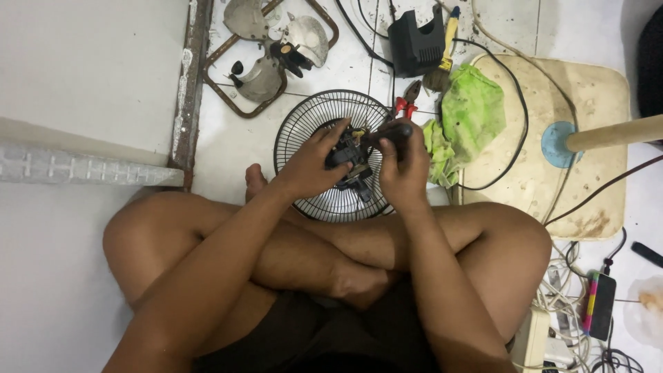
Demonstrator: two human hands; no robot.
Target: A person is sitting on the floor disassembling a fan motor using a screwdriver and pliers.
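**Both hands closed on a fan motor over the grille**

A small black fan motor is gripped by the left hand, fingers curled round it. A dark tool handle is clasped in the right hand, touching the motor. Both are held just above a round wire fan grille on the tiled floor. Beyond, a green cloth, red pliers and fan blades are seen.
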